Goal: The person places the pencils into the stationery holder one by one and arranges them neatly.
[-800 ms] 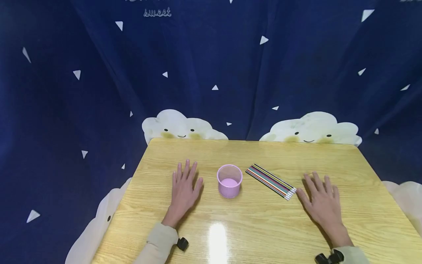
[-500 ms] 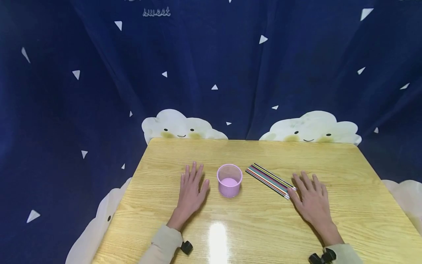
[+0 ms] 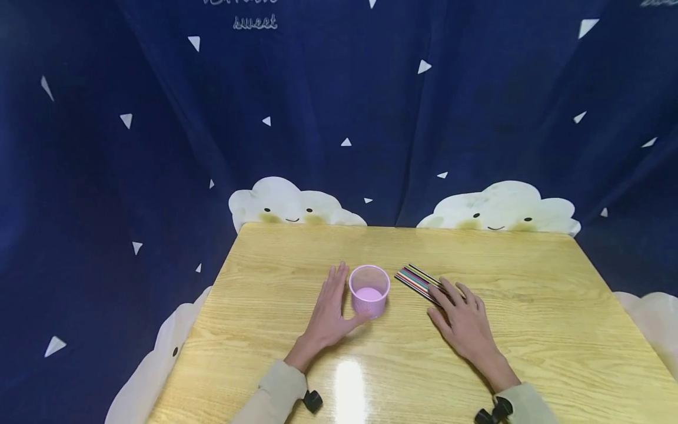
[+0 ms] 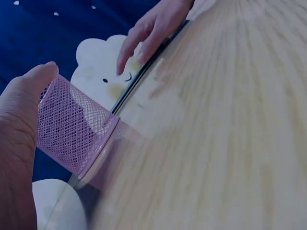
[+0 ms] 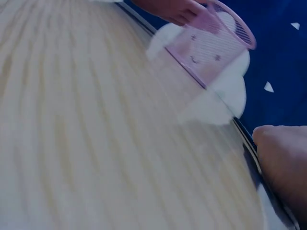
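A pink mesh pen cup (image 3: 365, 305) stands upright on the wooden table. My left hand (image 3: 328, 317) is right beside it, fingers stretched along its left side and thumb across its front. In the left wrist view the thumb side of that hand reaches the rim of the cup (image 4: 72, 127). To the right of the cup lies a row of thin pencils (image 3: 415, 282) in several colours, slanting down to the right. My right hand (image 3: 467, 324) is over their near ends, which it hides, with fingers spread and slightly bent.
The wooden table (image 3: 296, 247) runs back to a dark blue curtain (image 3: 318, 88) with white triangles and smiling clouds. A bright light reflection lies on the tabletop in front of the cup. Small black wrist cameras sit at both sleeves.
My left hand has moved right to the cup, its thumb coming round the front. My right hand has moved left from beside the pencils to over them. Cup and pencils stay in place.
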Motion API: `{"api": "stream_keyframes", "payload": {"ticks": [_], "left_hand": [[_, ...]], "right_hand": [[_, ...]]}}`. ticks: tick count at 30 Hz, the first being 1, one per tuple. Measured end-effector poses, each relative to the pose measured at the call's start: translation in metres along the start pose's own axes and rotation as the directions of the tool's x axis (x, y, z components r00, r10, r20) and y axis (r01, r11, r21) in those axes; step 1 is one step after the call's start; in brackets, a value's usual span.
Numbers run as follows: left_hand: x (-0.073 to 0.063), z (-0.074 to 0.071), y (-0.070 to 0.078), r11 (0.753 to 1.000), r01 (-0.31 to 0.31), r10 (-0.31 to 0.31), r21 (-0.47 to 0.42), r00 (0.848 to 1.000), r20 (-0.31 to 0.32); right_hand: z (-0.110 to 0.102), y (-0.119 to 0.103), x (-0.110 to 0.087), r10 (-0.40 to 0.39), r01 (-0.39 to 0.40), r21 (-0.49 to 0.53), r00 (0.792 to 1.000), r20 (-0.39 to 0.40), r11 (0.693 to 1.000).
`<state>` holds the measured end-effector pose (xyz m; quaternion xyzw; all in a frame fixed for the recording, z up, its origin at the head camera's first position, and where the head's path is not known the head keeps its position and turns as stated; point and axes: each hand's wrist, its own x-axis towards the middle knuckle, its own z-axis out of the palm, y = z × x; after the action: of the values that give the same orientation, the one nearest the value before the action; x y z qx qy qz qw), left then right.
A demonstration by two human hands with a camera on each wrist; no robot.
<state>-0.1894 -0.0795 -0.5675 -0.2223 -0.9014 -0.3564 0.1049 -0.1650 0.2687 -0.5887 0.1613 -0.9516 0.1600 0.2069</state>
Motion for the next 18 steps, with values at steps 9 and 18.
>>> {"api": "stream_keyframes", "payload": {"ticks": [9,18], "left_hand": [[0.014,0.006,0.012,0.973,0.069,-0.072,-0.222,0.997,-0.009],[0.025,0.014,0.01,0.9,0.082,-0.1,-0.429,0.995,-0.021]], "right_hand": [[0.016,-0.025,0.013,-0.113,0.113,-0.009,0.993,0.019,0.994],[0.021,-0.035,0.021,-0.147,0.148,-0.029,0.989,0.029,0.989]]}}
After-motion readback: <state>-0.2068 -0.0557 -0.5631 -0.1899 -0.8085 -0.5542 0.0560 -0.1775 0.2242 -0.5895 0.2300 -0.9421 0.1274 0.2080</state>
